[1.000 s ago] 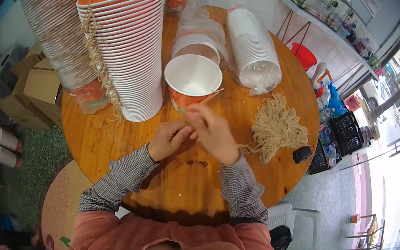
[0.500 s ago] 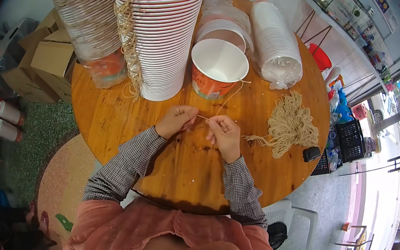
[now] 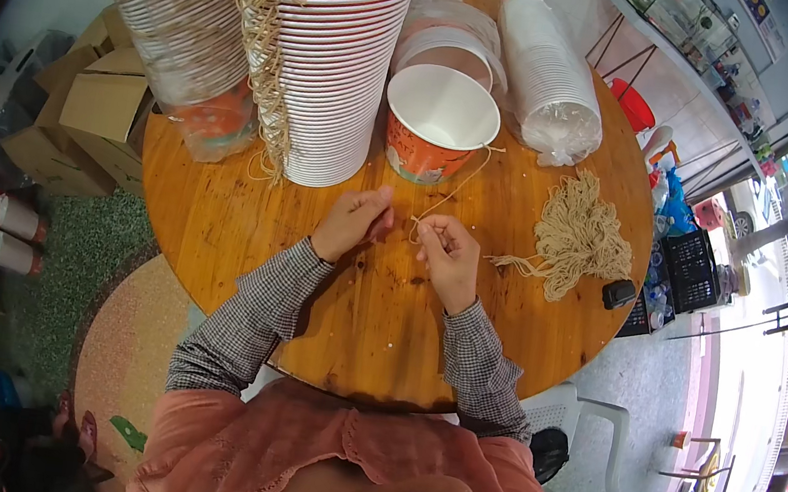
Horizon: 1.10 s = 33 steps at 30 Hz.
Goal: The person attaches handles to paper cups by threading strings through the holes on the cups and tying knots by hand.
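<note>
Boxes (image 3: 105,113): brown cardboard, stood left of the table (image 3: 363,327).
Bagged stack (image 3: 174,38): nested tubs in clear plastic, stood near the table's left edge.
Tall stack (image 3: 342,70): nested white-rimmed cups, with knotted strands (image 3: 265,55) hanging down its left side.
Left hand (image 3: 347,226): was above the table, thumb and forefinger close together; whether they gripped anything could not be told.
Cup (image 3: 426,157): stood upright beyond both hands, orange outside, white inside.
String (image 3: 463,185): ran from the cup's right rim to the right hand (image 3: 452,262), a small loop at the fingertips.
Right hand: thumb and forefinger were pinched on the string, apart from the left hand.
White cups (image 3: 550,82): lay sideways, bagged.
Twine (image 3: 582,239): lay in a loose beige bundle.
Black object (image 3: 617,294): sat just beside the twine.
</note>
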Available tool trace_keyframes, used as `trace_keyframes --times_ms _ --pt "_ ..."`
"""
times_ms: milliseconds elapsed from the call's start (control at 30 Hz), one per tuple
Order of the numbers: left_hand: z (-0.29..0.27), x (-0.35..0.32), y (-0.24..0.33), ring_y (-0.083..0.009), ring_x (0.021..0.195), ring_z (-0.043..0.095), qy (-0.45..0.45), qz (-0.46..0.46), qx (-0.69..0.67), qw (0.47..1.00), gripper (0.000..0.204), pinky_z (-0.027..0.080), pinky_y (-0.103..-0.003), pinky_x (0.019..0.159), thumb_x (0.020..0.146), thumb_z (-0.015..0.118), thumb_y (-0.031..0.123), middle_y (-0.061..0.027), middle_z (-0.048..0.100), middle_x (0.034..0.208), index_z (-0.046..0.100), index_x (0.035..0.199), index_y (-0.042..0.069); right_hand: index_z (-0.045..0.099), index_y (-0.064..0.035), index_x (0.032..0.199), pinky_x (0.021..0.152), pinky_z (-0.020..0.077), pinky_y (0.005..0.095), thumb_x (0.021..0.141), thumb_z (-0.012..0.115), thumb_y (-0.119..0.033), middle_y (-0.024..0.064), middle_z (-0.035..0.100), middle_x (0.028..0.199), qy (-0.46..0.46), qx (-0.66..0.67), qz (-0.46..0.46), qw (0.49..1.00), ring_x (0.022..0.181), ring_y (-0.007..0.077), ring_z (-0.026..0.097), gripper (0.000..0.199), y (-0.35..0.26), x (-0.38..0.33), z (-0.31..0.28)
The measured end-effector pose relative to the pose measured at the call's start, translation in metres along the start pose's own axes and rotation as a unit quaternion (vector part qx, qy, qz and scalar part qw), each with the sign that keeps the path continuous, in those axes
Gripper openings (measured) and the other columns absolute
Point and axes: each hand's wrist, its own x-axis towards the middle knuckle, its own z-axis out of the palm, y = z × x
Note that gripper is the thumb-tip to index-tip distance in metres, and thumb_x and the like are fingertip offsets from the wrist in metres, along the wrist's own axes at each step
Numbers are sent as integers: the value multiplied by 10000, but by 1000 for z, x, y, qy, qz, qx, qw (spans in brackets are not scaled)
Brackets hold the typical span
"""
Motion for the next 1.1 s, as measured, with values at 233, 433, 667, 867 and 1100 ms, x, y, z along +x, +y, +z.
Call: trace_keyframes --times_ms 233,433,667,867,1100 --pt "25 -8 0 -140 578 498 43 179 290 939 304 417 -282 557 967 547 241 -61 545 638 598 802 -10 608 4 959 459 402 191 938 590 -87 -10 572 728 -39 -33 2 999 513 31 492 95 9 -3 2" --pt "24 -5 -7 -190 646 511 18 209 321 924 124 432 -285 619 937 558 111 -91 522 703 545 888 -2 593 -2 918 500 382 183 917 618 -80 -30 537 694 -26 -18 50 998 574 19 485 82 7 -3 0" --pt "29 0 -7 -251 862 582 37 279 327 902 123 473 -314 766 891 555 -3 -139 566 958 534 1012 7 593 -10 918 560 404 194 907 616 -55 -39 546 712 -6 -76 -3 997 629 24 483 52 7 0 -11" --pt "26 40 50 -308 1150 519 219 461 664 547 379 408 -423 972 778 574 -9 -121 562 1221 568 1156 14 594 -7 926 553 423 190 919 606 -63 -21 580 754 50 -9 -14 999 639 34 523 58 -1 4 -33" --pt "80 56 52 -308 933 587 81 422 609 667 271 457 -399 860 778 623 70 -105 642 977 624 1047 34 593 -7 959 524 474 186 943 579 -88 -1 602 783 11 81 -25 996 649 54 570 83 -17 7 -69"
